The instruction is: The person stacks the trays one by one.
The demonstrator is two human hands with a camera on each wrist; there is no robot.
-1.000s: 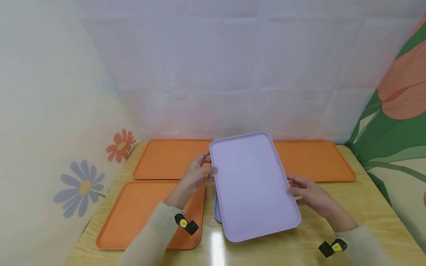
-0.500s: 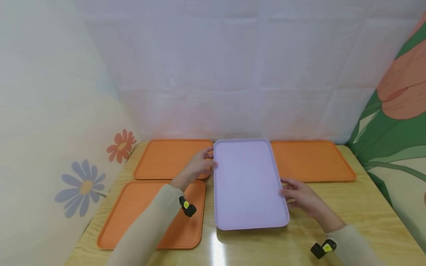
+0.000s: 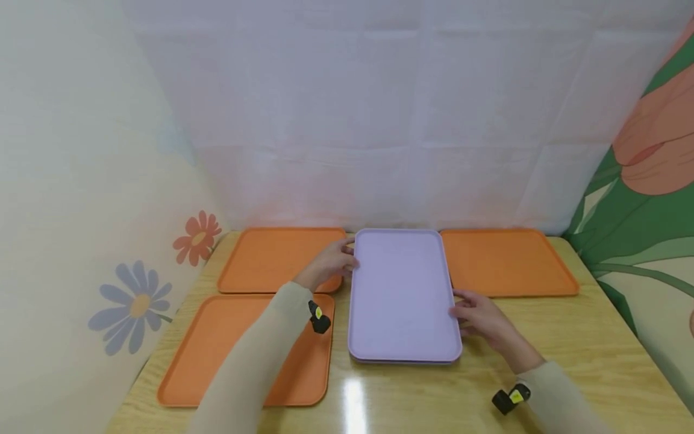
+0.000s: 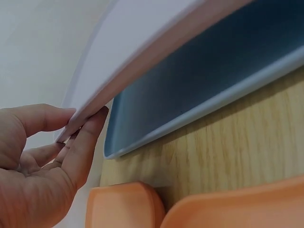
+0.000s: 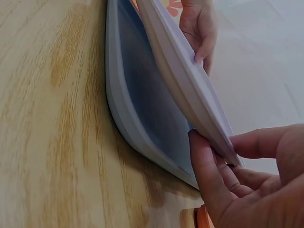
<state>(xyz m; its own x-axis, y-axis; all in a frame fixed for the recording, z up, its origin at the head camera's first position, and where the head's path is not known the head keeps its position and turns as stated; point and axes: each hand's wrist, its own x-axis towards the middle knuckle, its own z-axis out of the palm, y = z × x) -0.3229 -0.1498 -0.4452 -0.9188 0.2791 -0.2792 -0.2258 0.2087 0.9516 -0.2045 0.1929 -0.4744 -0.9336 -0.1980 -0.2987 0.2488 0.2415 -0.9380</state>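
A lavender rectangular tray (image 3: 403,295) with a low raised rim lies level in the middle of the head view. My left hand (image 3: 332,260) pinches its left rim between thumb and fingers. On the opposite long side my right hand (image 3: 482,316) pinches the right rim the same way. Beneath it is a blue-grey tray (image 4: 190,80) resting on the wooden table, mostly covered in the head view. Both wrist views show a gap between the lavender tray and this blue-grey tray (image 5: 152,90). Fingertips of each hand reach under the lavender rim.
Two orange trays stand on the left, one at the back (image 3: 282,259) and one in front (image 3: 195,349). Another orange tray (image 3: 509,262) lies at the back right. A white cloth (image 3: 379,120) hangs behind the wooden table (image 3: 542,337), with flower-patterned walls at both sides.
The lavender tray has come down and straightened from a tilt, over the blue-grey tray, which showed at its left edge earlier. Both hands have moved along with it, the right one leftward.
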